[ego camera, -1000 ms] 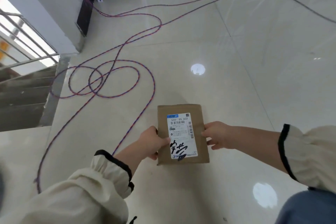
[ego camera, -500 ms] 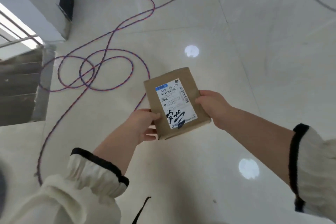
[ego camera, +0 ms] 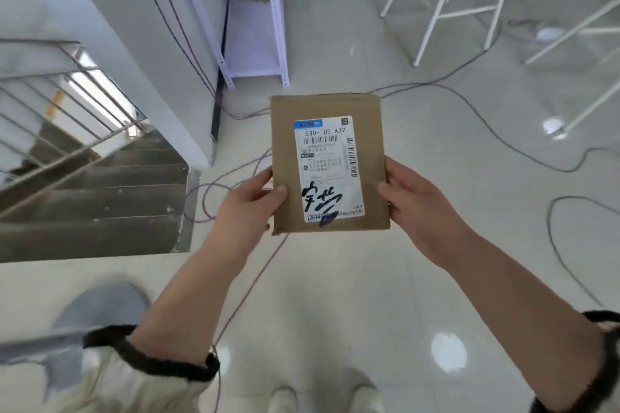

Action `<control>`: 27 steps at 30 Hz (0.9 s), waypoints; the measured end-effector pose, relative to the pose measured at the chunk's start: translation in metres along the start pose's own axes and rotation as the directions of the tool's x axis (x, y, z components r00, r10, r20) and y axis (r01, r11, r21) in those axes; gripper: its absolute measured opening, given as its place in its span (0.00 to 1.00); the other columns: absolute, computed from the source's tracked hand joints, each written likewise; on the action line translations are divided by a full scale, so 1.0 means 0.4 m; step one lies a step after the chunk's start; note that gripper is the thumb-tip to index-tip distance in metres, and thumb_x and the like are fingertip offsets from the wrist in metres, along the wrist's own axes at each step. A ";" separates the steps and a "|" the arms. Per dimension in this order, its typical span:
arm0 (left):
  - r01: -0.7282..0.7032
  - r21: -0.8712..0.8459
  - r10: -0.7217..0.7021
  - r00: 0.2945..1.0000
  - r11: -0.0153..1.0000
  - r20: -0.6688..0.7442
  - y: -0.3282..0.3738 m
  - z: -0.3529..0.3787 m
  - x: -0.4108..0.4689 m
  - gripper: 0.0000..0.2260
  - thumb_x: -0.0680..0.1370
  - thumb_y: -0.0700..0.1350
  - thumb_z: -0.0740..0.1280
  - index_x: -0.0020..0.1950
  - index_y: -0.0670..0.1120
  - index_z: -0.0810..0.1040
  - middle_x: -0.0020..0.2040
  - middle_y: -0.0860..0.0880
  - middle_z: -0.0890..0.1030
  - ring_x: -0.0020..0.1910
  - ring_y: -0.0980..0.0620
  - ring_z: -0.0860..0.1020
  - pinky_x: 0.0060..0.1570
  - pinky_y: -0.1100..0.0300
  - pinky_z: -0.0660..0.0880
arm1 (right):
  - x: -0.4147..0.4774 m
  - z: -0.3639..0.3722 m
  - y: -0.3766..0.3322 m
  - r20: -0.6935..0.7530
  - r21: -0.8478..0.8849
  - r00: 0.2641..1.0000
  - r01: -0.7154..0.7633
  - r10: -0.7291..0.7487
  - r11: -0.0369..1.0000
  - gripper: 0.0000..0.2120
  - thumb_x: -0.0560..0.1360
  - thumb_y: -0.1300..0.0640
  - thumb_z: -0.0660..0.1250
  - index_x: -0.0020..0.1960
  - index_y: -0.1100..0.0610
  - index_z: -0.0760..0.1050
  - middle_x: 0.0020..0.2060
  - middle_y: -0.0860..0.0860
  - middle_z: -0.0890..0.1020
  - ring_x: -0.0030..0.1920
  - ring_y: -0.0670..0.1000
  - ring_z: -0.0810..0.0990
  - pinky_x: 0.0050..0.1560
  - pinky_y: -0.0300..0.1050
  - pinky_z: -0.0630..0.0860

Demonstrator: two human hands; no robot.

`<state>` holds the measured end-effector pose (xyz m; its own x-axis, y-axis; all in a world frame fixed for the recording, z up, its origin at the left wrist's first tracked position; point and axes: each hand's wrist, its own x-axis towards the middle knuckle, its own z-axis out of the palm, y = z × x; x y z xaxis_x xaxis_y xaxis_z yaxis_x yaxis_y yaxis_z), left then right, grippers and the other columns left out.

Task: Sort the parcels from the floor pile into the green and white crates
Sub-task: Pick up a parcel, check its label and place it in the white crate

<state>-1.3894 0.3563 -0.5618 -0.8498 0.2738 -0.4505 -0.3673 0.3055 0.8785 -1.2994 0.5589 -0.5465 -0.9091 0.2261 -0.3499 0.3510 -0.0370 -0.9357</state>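
The person holds a flat brown parcel (ego camera: 370, 151) in the air above the glossy tiled floor (ego camera: 352, 285), upright and facing the camera, in the middle of the view; the left hand (ego camera: 248, 208) grips its lower left edge and the right hand (ego camera: 417, 211) grips its lower right edge; on both hands the fingers (ego camera: 279, 194) are clamped on the parcel, thumbs pressed to the front face and the rest hidden behind it; a white label (ego camera: 327, 151) on the front reads "530- D5 A32", with black handwriting across its lower part; pale sleeves (ego camera: 134, 379) with dark cuffs cover the forearms near the bottom; a staircase (ego camera: 94, 191) with a metal railing (ego camera: 67, 100) drops away on the left; a lilac shelf (ego camera: 250, 20) stands against the wall beyond the parcel; white stools (ego camera: 436, 3) stand at the upper right; a purple cable (ego camera: 255, 275) and a grey cable (ego camera: 503, 141) trail over the floor.
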 end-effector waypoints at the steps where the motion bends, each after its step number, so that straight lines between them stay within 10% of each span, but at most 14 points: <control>1: -0.035 -0.006 0.035 0.999 0.999 -0.003 0.104 -0.016 -0.069 0.16 0.78 0.44 0.65 0.53 0.67 0.74 0.48 0.53 0.84 0.53 0.50 0.80 0.58 0.46 0.75 | -0.056 -0.008 -0.110 0.002 -0.001 1.000 0.024 -0.024 1.000 0.24 0.79 0.66 0.52 0.65 0.44 0.73 0.58 0.42 0.81 0.59 0.45 0.79 0.62 0.49 0.73; 10: -0.378 -0.094 0.375 0.926 0.921 -0.046 0.685 -0.117 -0.600 0.17 0.78 0.45 0.66 0.49 0.71 0.79 0.47 0.59 0.84 0.47 0.60 0.82 0.49 0.60 0.78 | -0.501 -0.052 -0.717 0.074 0.019 0.954 0.292 -0.292 0.956 0.25 0.79 0.64 0.53 0.67 0.39 0.70 0.61 0.42 0.79 0.62 0.43 0.77 0.57 0.42 0.73; 19: -0.523 -0.166 0.526 0.850 0.836 -0.028 0.806 -0.077 -0.763 0.15 0.77 0.44 0.67 0.55 0.65 0.78 0.42 0.58 0.84 0.40 0.62 0.82 0.35 0.68 0.77 | -0.685 -0.110 -0.835 0.016 -0.001 0.869 0.495 -0.495 0.869 0.22 0.79 0.60 0.55 0.69 0.44 0.69 0.63 0.45 0.77 0.65 0.47 0.75 0.60 0.45 0.74; 27: -0.579 -0.208 0.602 0.796 0.788 0.065 0.846 -0.067 -0.771 0.14 0.76 0.45 0.68 0.58 0.62 0.77 0.43 0.60 0.84 0.42 0.64 0.81 0.35 0.73 0.75 | -0.778 -0.112 -0.864 -0.146 -0.023 0.839 0.527 -0.524 0.850 0.26 0.81 0.64 0.54 0.55 0.33 0.77 0.56 0.37 0.81 0.57 0.37 0.79 0.47 0.27 0.74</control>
<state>-1.2618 0.3509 -0.1215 -0.8729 0.4610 0.1597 0.1238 -0.1074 0.9865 -1.1279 0.5450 -0.1123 -0.9139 0.3510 0.2038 -0.1757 0.1106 -0.9782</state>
